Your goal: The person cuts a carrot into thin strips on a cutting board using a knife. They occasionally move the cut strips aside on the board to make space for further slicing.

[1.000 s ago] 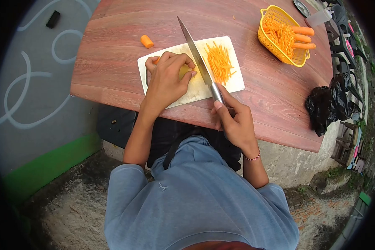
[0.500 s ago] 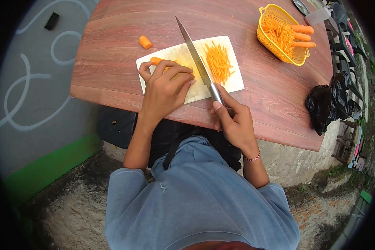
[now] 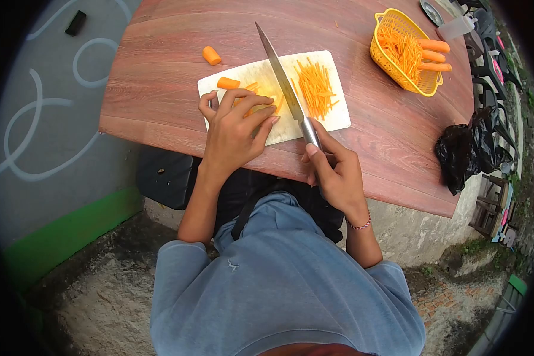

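Note:
My right hand [image 3: 333, 169] is wrapped around the metal handle of a kitchen knife [image 3: 280, 76]. Its long blade points away from me and lies across a white cutting board [image 3: 273, 135]. On the board's left half, my left hand [image 3: 238, 121] curls its fingers over carrot slices [image 3: 253, 87], partly hiding them. Just beyond those fingers rests a short carrot chunk [image 3: 228, 83]. A pile of carrot strips [image 3: 315, 89] lies to the right of the blade. Another carrot piece [image 3: 211, 56] sits on the table past the board's far left corner.
On the reddish wooden table [image 3: 391, 142], a yellow basket [image 3: 407, 83] at the far right holds shredded carrot and whole carrots [image 3: 434, 56]. Behind it are a plastic bottle [image 3: 455, 27] and a metal dish [image 3: 432, 12]. A black plastic bag [image 3: 455, 155] hangs by the right edge.
My left fingers have drawn slightly back toward me, so more of the carrot chunk and slices shows. The knife stays in my right hand in nearly the same place; the view shifted slightly.

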Demonstrator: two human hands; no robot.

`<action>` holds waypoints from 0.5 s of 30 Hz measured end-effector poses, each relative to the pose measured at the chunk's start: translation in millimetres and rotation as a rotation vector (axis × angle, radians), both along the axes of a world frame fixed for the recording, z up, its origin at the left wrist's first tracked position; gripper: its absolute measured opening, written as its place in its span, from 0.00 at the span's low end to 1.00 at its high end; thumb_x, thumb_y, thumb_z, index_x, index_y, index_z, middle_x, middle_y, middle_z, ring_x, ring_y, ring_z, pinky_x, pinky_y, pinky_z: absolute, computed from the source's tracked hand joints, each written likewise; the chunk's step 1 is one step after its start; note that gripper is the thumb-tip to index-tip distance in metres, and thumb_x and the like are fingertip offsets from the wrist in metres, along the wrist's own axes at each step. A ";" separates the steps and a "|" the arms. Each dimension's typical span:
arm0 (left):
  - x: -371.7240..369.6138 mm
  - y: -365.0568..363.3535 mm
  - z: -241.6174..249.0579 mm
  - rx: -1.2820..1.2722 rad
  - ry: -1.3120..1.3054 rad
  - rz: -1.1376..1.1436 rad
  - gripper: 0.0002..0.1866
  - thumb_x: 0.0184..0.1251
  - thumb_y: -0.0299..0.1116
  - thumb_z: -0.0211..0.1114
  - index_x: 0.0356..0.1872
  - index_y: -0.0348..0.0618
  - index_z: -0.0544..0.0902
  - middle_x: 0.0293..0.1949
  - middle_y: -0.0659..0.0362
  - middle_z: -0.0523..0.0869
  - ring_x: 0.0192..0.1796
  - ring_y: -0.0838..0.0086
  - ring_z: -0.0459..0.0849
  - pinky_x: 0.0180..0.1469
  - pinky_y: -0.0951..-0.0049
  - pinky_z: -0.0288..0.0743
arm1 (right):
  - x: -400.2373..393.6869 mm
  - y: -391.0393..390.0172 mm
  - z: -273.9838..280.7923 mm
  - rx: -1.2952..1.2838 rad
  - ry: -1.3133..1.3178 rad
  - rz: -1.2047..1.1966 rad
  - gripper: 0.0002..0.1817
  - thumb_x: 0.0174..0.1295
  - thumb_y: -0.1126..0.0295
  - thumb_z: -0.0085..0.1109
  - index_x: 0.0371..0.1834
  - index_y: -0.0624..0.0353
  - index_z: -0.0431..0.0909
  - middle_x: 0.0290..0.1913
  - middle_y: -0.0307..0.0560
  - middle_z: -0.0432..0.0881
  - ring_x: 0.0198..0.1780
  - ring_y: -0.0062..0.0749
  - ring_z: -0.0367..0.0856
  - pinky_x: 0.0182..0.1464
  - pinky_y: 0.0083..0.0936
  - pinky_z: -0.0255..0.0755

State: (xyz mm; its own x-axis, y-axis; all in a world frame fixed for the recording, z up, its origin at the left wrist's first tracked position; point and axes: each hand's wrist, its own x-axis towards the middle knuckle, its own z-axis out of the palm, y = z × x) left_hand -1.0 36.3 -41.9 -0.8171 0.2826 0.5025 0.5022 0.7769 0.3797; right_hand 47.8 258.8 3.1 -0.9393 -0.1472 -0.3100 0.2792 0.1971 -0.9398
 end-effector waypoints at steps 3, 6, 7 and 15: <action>2.2 5.0 -2.3 0.040 0.017 0.056 0.08 0.66 0.38 0.79 0.42 0.50 0.95 0.50 0.70 0.93 0.60 0.69 0.84 0.70 0.43 0.53 | 0.9 -0.8 -1.3 -0.001 0.001 -0.006 0.28 0.80 0.70 0.61 0.82 0.63 0.73 0.31 0.43 0.85 0.25 0.19 0.80 0.30 0.24 0.76; 5.3 14.1 0.2 0.086 -0.036 0.159 0.09 0.64 0.40 0.79 0.41 0.49 0.94 0.51 0.68 0.92 0.60 0.68 0.83 0.69 0.43 0.53 | 1.5 -1.0 -2.8 -0.019 -0.006 -0.019 0.28 0.80 0.71 0.60 0.82 0.62 0.73 0.32 0.42 0.85 0.25 0.18 0.80 0.30 0.24 0.76; 5.9 19.2 0.9 0.076 -0.063 0.217 0.10 0.64 0.40 0.79 0.41 0.48 0.93 0.52 0.67 0.91 0.61 0.67 0.81 0.69 0.43 0.53 | 1.5 -1.7 -2.9 -0.020 -0.007 -0.014 0.28 0.80 0.71 0.60 0.82 0.62 0.73 0.32 0.42 0.85 0.25 0.18 0.80 0.30 0.24 0.76; 8.8 36.4 3.6 0.066 -0.158 0.295 0.08 0.66 0.36 0.75 0.41 0.46 0.88 0.52 0.61 0.86 0.64 0.62 0.77 0.68 0.42 0.53 | 1.7 -0.8 -2.5 -0.011 0.000 -0.011 0.28 0.80 0.71 0.61 0.82 0.62 0.73 0.32 0.42 0.85 0.25 0.18 0.79 0.30 0.24 0.76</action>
State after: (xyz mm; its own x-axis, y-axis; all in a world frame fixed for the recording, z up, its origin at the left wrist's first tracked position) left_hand 7.8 72.7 -38.3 -0.9279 -0.0059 0.3727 0.1909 0.8513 0.4887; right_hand 49.5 258.0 0.6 -0.9409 -0.1405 -0.3082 0.2812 0.1836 -0.9419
